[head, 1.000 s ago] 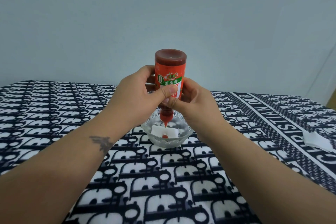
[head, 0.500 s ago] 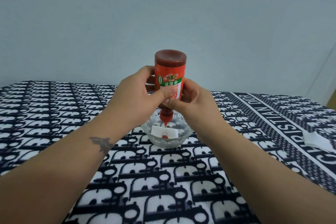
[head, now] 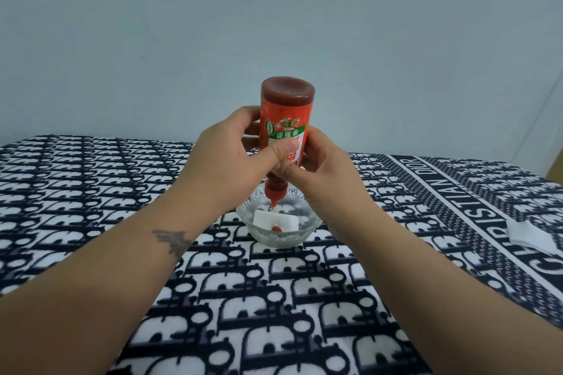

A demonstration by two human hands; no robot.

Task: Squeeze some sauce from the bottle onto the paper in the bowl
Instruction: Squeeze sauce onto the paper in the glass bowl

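A red sauce bottle (head: 286, 113) with a red and green label hangs upside down, its nozzle pointing straight down over a clear glass bowl (head: 281, 237). My left hand (head: 225, 161) and my right hand (head: 323, 167) both grip the bottle's lower half, thumbs pressed on the label. Inside the bowl lies a folded white paper (head: 285, 219) with a small red blob of sauce (head: 276, 229) on its near edge. The nozzle tip hovers a little above the paper, not touching it.
The bowl stands on a surface covered by a black and white patterned cloth (head: 274, 313). A folded white tissue (head: 531, 236) lies on the cloth at the far right. A plain pale wall rises behind.
The hands and bottle hold almost the same pose. The thin thread of sauce seen under the nozzle earlier is gone; the red blob stays on the paper.
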